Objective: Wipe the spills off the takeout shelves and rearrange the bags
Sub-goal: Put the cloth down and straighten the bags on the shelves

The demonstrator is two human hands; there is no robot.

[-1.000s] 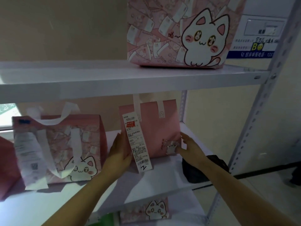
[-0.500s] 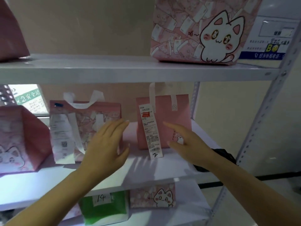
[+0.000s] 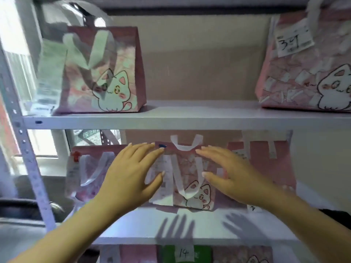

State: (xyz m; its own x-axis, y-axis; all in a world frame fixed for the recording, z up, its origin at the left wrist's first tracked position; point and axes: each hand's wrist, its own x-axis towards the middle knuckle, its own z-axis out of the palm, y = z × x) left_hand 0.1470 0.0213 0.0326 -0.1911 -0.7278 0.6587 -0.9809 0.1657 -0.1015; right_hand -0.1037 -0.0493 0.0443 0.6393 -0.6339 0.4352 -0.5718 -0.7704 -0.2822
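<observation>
The white metal shelves (image 3: 190, 118) stand against a tan wall with a bright window on the left, and pink cat bags sit in rows on them, probably so each tag can be read. The left hand (image 3: 131, 175) and right hand (image 3: 233, 173) are spread wide and hold nothing, reaching for both sides of the middle cat bag (image 3: 187, 179), probably to shift it.

Three pink takeout bags are lined up on the middle shelf (image 3: 171, 230). The center cat bag (image 3: 187, 179) is stood upright, white handles flopped down its front, set back from the front edge. A blurry pink bag (image 3: 89, 173) is parked at the left end, a plain pink bag (image 3: 273, 168) toward the right.
</observation>
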